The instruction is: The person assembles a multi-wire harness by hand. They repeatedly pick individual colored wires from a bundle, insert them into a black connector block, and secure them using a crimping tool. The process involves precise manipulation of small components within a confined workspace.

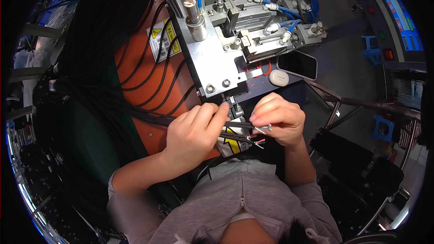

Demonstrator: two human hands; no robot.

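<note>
Cables point(239, 125) stretched at six o'clock of the silver machine point(212, 61), held in the fingers of the left hand point(194, 129) while those of the right hand point(281, 118) pinched one end, coloured wires point(259, 143) already bared but apparently not yet all straightened.

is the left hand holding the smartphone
No, the left hand grips a bundle of black cables, while the smartphone lies beyond the right hand.

Both hands point(192, 129) point(281, 118) curled, seemingly pinching.
</note>
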